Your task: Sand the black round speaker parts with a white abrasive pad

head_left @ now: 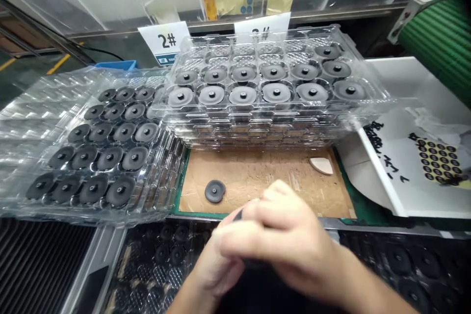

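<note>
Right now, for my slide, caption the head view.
Bare hands hold a dark part by stacked clear trays of grey discs.

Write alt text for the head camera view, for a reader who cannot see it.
The left hand and right hand meet over a small dark object near a wooden board with one dark disc. Clear plastic trays of dark discs stand behind and beside it.

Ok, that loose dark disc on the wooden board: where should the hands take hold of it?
Pinch the disc by its rim, coming down from above, with thumb and finger on opposite edges. It lies flat on the wooden board, so its edge is low but open all round. Coming from the front side, where the hands are, looks shortest, and no tray touches it there.
</note>
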{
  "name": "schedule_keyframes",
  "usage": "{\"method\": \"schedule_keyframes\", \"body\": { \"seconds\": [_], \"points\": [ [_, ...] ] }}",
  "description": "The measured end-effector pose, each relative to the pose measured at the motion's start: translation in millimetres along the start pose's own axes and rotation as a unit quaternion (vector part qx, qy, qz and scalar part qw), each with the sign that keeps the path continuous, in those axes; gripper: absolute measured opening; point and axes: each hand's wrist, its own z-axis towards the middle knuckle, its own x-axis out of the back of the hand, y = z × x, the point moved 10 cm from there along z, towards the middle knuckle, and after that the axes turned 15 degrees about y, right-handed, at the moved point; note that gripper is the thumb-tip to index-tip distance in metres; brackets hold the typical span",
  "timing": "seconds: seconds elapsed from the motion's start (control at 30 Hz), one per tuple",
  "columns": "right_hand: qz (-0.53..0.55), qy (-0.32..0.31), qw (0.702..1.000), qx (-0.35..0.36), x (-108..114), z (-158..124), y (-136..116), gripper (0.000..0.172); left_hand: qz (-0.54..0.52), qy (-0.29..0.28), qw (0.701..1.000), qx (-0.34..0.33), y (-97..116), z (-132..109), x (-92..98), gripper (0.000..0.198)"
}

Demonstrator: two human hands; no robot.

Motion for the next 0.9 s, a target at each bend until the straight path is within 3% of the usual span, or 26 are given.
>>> {"method": "schedule_keyframes", "body": {
  "seconds": [0.1, 0.2, 0.33, 0.43, 0.57, 0.67, 0.73, 0.77, 0.87, 0.9],
  "points": [
    [-0.025, 0.103, 0.985, -0.138, 26, -16, 62, 0.026, -0.028, -0.023, 0.999, 0.029, -8, 0, -6.8, 0.058],
    [-0.042, 0.107, 0.948, -0.297, 23, -64, 122, 0.021, -0.07, -0.027, 0.996, 0.039, -8, 2, -8.6, 0.057],
    [0.004, 0.053, 0.937, -0.346, -15, -131, 138, 0.022, -0.062, -0.027, 0.997, 0.027, -8, 10, -9.3, 0.052],
    [0.016, 0.059, 0.923, -0.38, -18, -159, 141, 0.023, -0.061, -0.038, 0.997, 0.029, -14, 15, -14.7, 0.049],
    [-0.024, 0.161, 0.898, -0.41, 33, -138, 133, 0.026, -0.055, -0.031, 0.998, 0.024, -23, 20, -22.3, 0.062],
    [-0.058, 0.272, 0.905, -0.322, 77, -89, 91, 0.022, -0.034, -0.018, 0.999, 0.019, -29, 20, -25.1, 0.065],
    [-0.048, 0.255, 0.943, -0.206, 76, -54, 52, 0.021, -0.017, -0.005, 1.0, 0.017, -30, 19, -24.2, 0.058],
    [-0.034, 0.218, 0.961, -0.169, 68, -43, 39, 0.021, -0.009, 0.006, 1.0, 0.013, -30, 19, -22.5, 0.052],
    [0.012, 0.084, 0.984, -0.159, 37, -31, 30, 0.02, 0.001, 0.04, 0.999, -0.016, -22, 19, -19.4, 0.04],
    [0.011, 0.07, 0.983, -0.168, 34, -30, 32, 0.019, 0.001, 0.038, 0.999, -0.02, -20, 18, -22.3, 0.04]
  ]
}}
